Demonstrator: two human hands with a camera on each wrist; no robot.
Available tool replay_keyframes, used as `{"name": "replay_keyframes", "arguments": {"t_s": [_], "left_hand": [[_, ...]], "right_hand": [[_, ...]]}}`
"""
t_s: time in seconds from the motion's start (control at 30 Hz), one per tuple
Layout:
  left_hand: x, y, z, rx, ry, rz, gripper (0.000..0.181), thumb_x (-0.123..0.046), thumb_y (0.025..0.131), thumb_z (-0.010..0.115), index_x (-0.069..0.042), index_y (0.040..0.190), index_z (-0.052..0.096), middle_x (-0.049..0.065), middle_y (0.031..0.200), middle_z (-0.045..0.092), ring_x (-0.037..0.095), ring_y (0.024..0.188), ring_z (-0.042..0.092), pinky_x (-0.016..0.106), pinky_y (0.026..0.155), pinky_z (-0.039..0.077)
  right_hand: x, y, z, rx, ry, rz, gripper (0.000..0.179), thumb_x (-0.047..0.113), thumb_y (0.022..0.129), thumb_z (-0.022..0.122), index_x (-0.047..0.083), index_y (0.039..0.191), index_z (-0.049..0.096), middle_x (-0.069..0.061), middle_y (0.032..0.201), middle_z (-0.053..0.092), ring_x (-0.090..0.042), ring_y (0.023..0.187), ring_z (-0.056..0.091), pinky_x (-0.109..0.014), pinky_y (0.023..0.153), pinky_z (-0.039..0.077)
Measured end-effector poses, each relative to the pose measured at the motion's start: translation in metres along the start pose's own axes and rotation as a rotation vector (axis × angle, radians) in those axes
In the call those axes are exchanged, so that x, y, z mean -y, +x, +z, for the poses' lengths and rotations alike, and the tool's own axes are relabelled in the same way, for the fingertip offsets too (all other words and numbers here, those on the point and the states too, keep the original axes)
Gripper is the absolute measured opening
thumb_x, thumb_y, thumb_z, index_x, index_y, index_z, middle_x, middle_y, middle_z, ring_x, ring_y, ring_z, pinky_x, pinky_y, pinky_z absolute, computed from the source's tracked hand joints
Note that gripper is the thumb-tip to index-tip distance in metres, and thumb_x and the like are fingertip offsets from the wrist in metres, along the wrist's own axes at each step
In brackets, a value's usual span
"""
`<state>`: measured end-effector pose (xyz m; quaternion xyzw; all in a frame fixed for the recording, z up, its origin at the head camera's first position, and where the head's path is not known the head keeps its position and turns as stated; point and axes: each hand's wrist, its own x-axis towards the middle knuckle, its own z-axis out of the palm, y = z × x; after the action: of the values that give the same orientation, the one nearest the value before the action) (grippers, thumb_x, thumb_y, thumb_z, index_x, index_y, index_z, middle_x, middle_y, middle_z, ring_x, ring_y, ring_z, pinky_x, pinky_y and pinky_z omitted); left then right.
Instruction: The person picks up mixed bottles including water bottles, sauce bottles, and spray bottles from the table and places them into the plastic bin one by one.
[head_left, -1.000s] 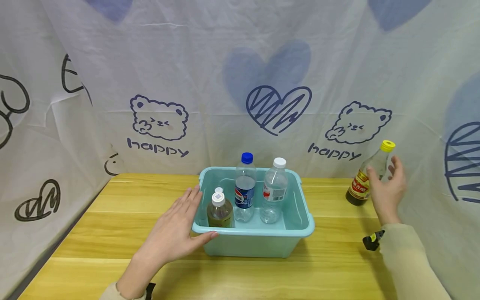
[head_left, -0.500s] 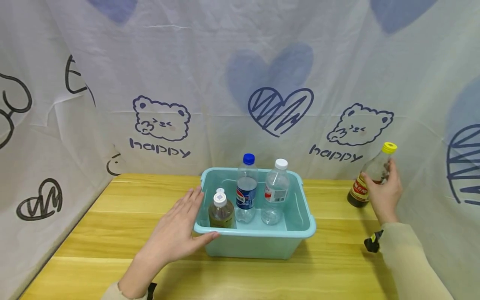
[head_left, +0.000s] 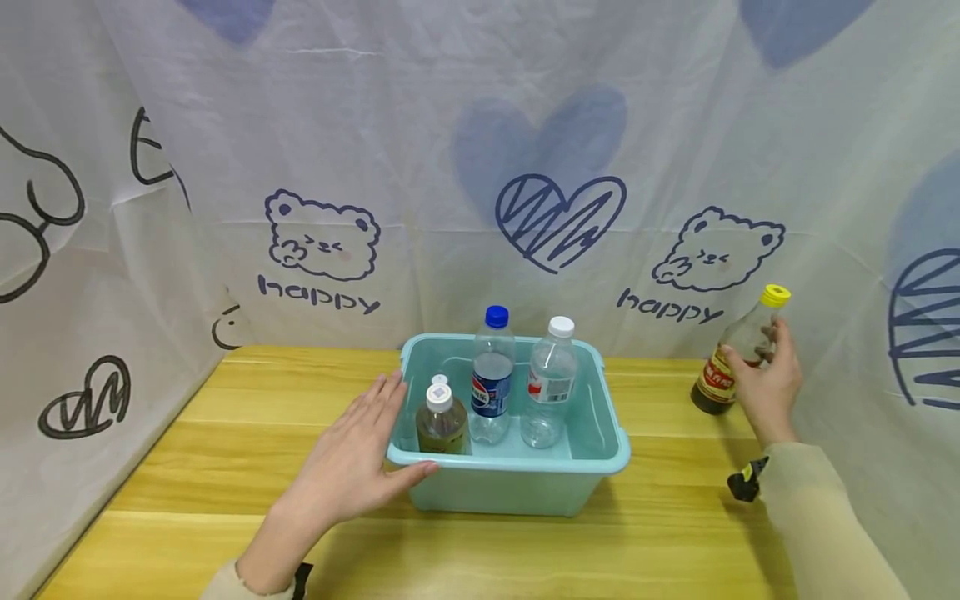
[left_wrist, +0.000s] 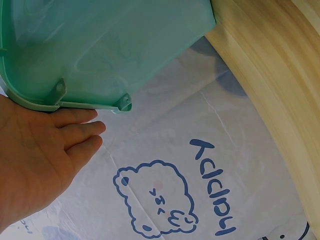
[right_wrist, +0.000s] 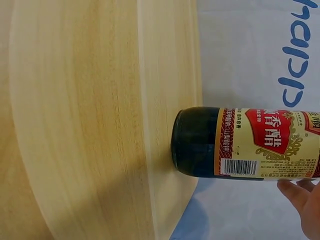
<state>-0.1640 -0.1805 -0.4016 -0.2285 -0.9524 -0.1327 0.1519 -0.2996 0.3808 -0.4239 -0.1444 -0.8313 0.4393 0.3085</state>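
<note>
At the table's far right, my right hand (head_left: 768, 387) grips a glass vinegar bottle (head_left: 716, 379) with a yellow cap, dark liquid and a red and yellow label. In the right wrist view the vinegar bottle (right_wrist: 265, 142) has its base at the tabletop, and only part of the hand (right_wrist: 306, 202) shows. My left hand (head_left: 341, 467) rests along the left rim of a light blue plastic tub (head_left: 517, 492), fingers straight, thumb at the front rim. From the left wrist view, those straight fingers of the left hand (left_wrist: 45, 155) lie against the outside of the tub (left_wrist: 115, 55).
Inside the tub stand a blue-capped cola bottle (head_left: 491, 393), a clear white-capped bottle (head_left: 553, 371) and a bottle of brownish liquid (head_left: 442, 429). Another white cap (head_left: 441, 381) shows behind that one. A printed cloth (head_left: 450, 275) hangs behind the wooden table (head_left: 667, 517).
My right hand's fingers and thumb have come in round the vinegar bottle, which stays at about the same spot. The left hand keeps its place on the tub's rim.
</note>
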Motion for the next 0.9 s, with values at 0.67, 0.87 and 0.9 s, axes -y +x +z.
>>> {"name": "replay_keyframes", "arguments": {"t_s": [0.67,0.87,0.9], "left_hand": [[0.0,0.0,0.0,0.009,-0.001,-0.004,0.111,-0.079,0.092,0.054,0.002,0.163,0.025,0.015,0.172,0.016,0.037,0.156,0.024,0.05,0.126,0.028],[-0.001,0.0,-0.001,0.017,-0.006,-0.007,0.111,-0.079,0.092,0.053,0.001,0.164,0.023,0.015,0.172,0.016,0.037,0.157,0.024,0.05,0.126,0.028],[-0.001,0.0,-0.001,0.017,-0.007,-0.007,0.111,-0.079,0.092,0.053,0.001,0.164,0.023,0.015,0.172,0.016,0.037,0.156,0.024,0.051,0.126,0.028]], "right_hand": [[0.004,-0.027,-0.011,-0.038,0.126,0.0,0.08,0.021,0.094,0.078,0.038,0.159,0.035,-0.001,0.157,0.049,-0.018,0.13,0.053,-0.024,0.103,0.051],[0.015,-0.037,-0.016,-0.079,0.164,-0.065,0.081,0.017,0.091,0.08,0.033,0.159,0.039,-0.004,0.153,0.053,-0.017,0.127,0.056,-0.016,0.095,0.053],[0.017,-0.039,-0.017,-0.086,0.168,-0.084,0.081,0.016,0.091,0.081,0.032,0.158,0.039,-0.005,0.152,0.054,-0.017,0.126,0.057,-0.015,0.093,0.053]]}}
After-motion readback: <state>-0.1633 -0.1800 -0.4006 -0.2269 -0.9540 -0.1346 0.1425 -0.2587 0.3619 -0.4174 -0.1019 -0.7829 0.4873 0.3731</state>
